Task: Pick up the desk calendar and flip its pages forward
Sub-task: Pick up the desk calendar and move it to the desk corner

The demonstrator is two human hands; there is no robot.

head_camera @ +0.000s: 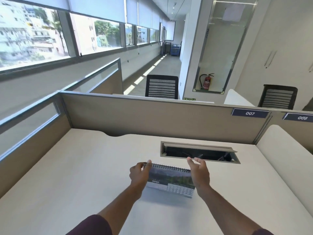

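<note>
The desk calendar (171, 181) stands near the middle of the bench (84, 167), its April page facing the person. The left hand (139, 173) pinches the left end of the spiral binding; the right hand (198, 172) is spread open at the right end, gripping nothing. I judge the pickup barely begun, with all the flipping left to do.

We see bare table (84, 167) to the left and right. An open hole (199, 154) sits just behind, and a wall (152, 116) blocks the back.
</note>
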